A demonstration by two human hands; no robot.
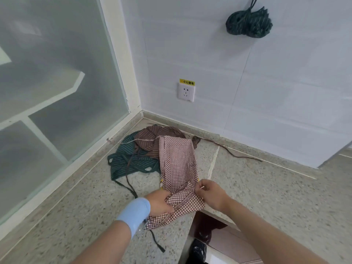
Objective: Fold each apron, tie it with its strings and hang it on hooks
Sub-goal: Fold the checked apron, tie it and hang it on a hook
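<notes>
One checked apron (178,164) lies on the stone counter (76,206), folded into a strip running near to far; the left hand (160,203) grips its near left edge, the right hand (211,191) pinches its near right edge.

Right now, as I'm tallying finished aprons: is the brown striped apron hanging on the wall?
No, the brown striped apron lies crumpled on the counter; only a green bundle hangs above.
</notes>
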